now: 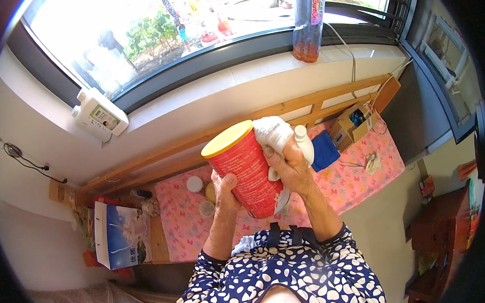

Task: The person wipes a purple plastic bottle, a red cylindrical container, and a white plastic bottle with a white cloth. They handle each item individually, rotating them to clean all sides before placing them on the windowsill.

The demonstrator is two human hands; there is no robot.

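A red canister (246, 175) with a yellow lid (229, 139) is tilted in front of me, its lid end up and to the left. My left hand (226, 190) is closed around its lower left side, thumb on the printed surface. My right hand (292, 166) grips a bunched white cloth (273, 132) and presses it to the canister's right side near the lid. Just past the right hand shows a white bottle (304, 143), partly hidden by it. The canister's far side is out of sight.
Below lies a pink patterned cloth (355, 179), bearing a white-lidded jar (194, 184), a blue cloth (325, 151), and a cardboard box (351, 130). A plastic bottle (306, 29) and a white jug (99, 115) stand on the windowsill. A paper bag (121, 236) sits at left.
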